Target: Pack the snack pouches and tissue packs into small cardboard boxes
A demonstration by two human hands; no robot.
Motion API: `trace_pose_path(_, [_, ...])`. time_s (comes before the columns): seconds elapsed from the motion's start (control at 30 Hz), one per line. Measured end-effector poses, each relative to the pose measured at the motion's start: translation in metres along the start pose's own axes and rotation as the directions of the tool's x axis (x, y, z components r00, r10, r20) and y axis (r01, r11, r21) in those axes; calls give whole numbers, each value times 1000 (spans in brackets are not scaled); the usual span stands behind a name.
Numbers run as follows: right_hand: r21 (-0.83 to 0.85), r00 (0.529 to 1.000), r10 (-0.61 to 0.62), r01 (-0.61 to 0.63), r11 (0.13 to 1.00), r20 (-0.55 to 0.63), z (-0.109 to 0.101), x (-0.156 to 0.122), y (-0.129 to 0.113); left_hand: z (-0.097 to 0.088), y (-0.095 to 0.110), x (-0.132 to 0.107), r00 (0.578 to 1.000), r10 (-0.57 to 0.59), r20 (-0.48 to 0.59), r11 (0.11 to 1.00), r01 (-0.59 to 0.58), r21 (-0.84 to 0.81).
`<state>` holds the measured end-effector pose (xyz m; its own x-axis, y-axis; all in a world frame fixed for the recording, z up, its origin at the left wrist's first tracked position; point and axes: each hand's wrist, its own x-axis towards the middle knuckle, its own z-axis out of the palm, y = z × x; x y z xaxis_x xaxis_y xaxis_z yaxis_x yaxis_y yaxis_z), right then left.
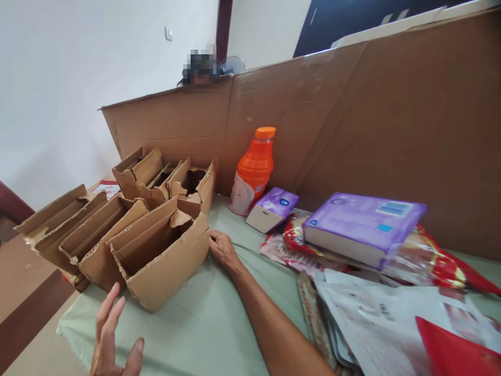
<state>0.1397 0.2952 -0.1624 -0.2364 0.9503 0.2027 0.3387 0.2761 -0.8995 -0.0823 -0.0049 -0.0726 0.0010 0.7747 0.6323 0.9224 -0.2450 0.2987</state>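
Several open-topped cardboard boxes with torn edges stand close together at the left of the green cloth. My right hand [222, 247] is at the right end of the nearest cardboard box [172, 271], its fingers curled against the corner and partly hidden there. In front of the boxes, my left hand [111, 339] is open and raised, thumb and fingers apart, with nothing in it. Behind the near boxes stands another cardboard box [205, 190] with a ragged rim.
An orange bottle [254, 169] stands near a tall cardboard panel [391, 136]. Purple packs, one small [274, 206] and one large [360, 222], lie right of it. Nearer are red-and-gold packaging [442, 261] and white pouches [391, 318]. A person's head [200, 68] shows beyond the panel.
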Motion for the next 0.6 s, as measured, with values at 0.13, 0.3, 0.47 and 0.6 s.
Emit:
trace_pose_path(0.13, [72,1000,22,-21,997,-9,-2,-2,-5,29,-18,-16,971,-228,74,968,234,-90])
trace_pose_path(0.3, [232,998,58,-56,971,-2,-1,-8,-16,56,-28,-13,942,-333,39,907,331,-260])
trace_pose_path(0.47, [378,988,143,-109,919,-62,6,-20,-36,63,-33,-4,931,-357,73,858,358,-368])
trace_pose_path(0.6, [428,958,222,-127,895,-179,11,-31,-55,64,-37,4,891,-446,81,789,434,-434])
